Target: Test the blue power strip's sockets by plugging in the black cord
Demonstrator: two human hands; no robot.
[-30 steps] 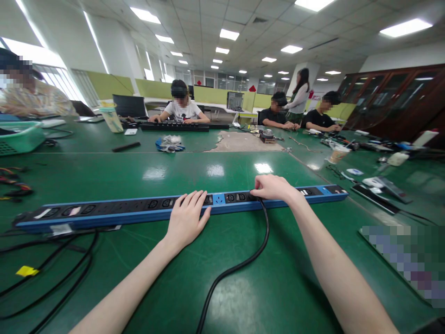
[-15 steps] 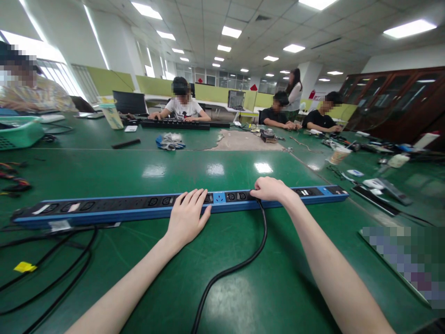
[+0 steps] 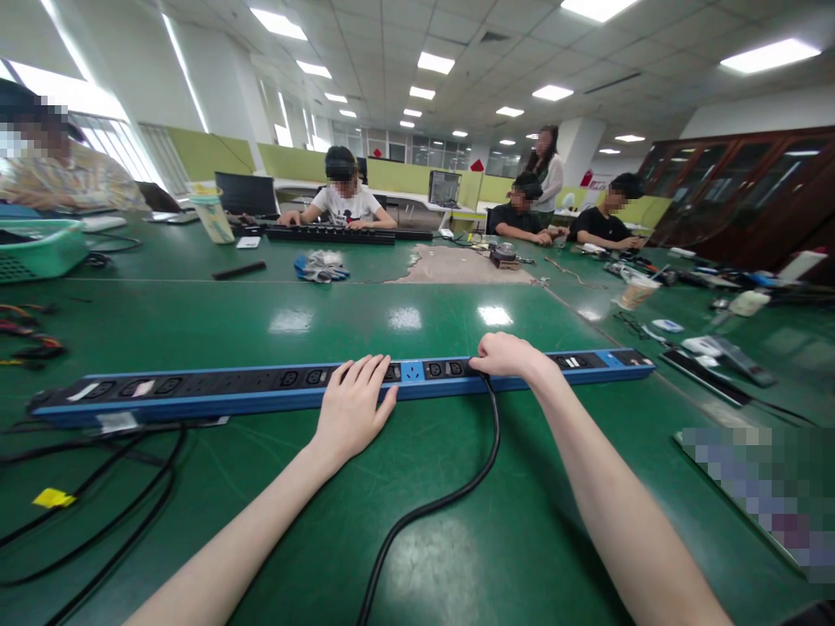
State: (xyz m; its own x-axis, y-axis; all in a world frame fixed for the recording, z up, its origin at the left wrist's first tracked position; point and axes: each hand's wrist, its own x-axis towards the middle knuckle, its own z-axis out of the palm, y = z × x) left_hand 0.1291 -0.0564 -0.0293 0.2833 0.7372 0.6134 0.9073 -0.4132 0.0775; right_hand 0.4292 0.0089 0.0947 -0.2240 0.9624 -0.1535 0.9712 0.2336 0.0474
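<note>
Left hand [image 3: 356, 404] lies flat, fingers extended, across the blue power strip [image 3: 248, 393]. Right hand [image 3: 507, 355] grasps the black power cable [image 3: 497, 422] by its end at the strip.

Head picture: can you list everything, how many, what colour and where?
Power strip: one, blue and black, across the near table.
Cord: one, black, centre down to bottom edge.
Cables: several, black, lower left; one yellow tag.
Wires: a bundle, mixed colours, left edge.
Basket: one, green, left edge.
Cups: two, pale, far left and right.
Gloves, apparently: number unclear, blue and grey, mid-table.
Bar: one, black, left of gloves.
Table: one, green, across the view.
Other people: five, light or black tops, beyond.
Partitions: several, green, background.
Cabinet: one, brown, far right.
Ceiling lights: many, white, overhead.
Small clutter: uncounted, mixed colours, right.
Left hand: one, bare, on the power strip.
Right hand: one, bare, at the cord's upper end.
</note>
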